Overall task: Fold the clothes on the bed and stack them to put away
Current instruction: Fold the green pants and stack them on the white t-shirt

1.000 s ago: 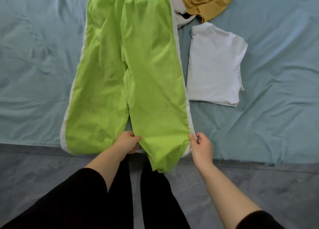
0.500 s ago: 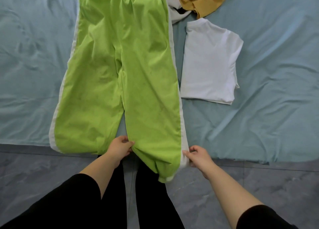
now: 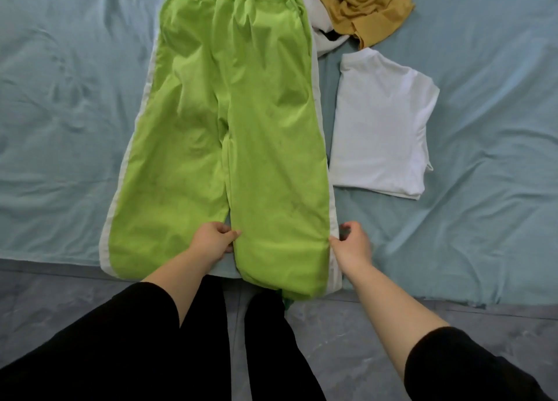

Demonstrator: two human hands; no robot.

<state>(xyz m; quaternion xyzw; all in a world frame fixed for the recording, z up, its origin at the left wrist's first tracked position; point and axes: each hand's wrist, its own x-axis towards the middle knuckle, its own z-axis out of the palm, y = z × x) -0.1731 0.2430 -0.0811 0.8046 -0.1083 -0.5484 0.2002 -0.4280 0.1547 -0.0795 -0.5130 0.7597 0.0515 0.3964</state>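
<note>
A pair of bright lime-green trousers with white side stripes (image 3: 229, 135) lies spread flat on the pale blue bed sheet (image 3: 66, 104), waistband at the far side and both leg ends toward the near edge of the bed. The hem of the right-hand leg hangs just over that edge, above the grey floor (image 3: 347, 340).

The left hand (image 3: 211, 242) rests at the inner edge of the right-hand leg, in the gap between the two legs, its fingers curled and pinching the green cloth there. The right hand (image 3: 351, 245) sits at the outer edge of the same leg, thumb touching the white stripe, the other fingers bent and lifted (whether they actually clamp the fabric cannot be told).

Just to the right of the trousers, close beside but not overlapping them, lies a folded white cotton T-shirt (image 3: 383, 129). Beyond it, at the far side, a crumpled mustard-yellow garment (image 3: 362, 5) sits on top of another rumpled white garment (image 3: 320, 35), which touches the trousers' upper right edge.

Black sleeves (image 3: 453, 367) cover both upper arms.
</note>
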